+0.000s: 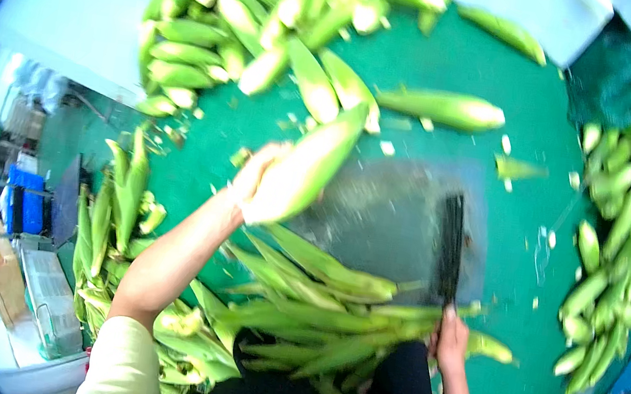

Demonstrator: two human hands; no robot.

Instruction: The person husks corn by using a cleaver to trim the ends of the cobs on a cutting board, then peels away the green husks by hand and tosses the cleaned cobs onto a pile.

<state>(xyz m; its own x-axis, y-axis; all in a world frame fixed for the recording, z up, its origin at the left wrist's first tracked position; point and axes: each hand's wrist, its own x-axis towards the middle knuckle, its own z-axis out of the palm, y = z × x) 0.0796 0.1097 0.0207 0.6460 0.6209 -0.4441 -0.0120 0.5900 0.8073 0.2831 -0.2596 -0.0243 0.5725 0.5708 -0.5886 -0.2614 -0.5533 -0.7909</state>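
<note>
left hand (pixel 258 177) had its grip closed round the butt end of an ear of corn (pixel 305 165), husk on, held up off the desk (pixel 463 65); the tip pointed up and away from the grip, over the far left corner of the grey cutting board (pixel 385 215). right hand (pixel 452 341) was wrapped tight on the handle of a dark cleaver (pixel 451 244), blade running away from that grip and lying along the board's right side.

judgement: step in hand was getting the ear down onto the board for a trim. to do it well: lay it flat across the board, butt end toward the blade, fingers kept back on the husk well clear of the cut line, ear steadied so it couldn't roll.

stripped husk leaves (pixel 316 310) were heaped just below both grips, crowding the board's near edge, worth sweeping aside. loose pile of ears (pixel 244 18) sat beyond the left grip, another row of ears (pixel 616 239) out past the right grip.
</note>
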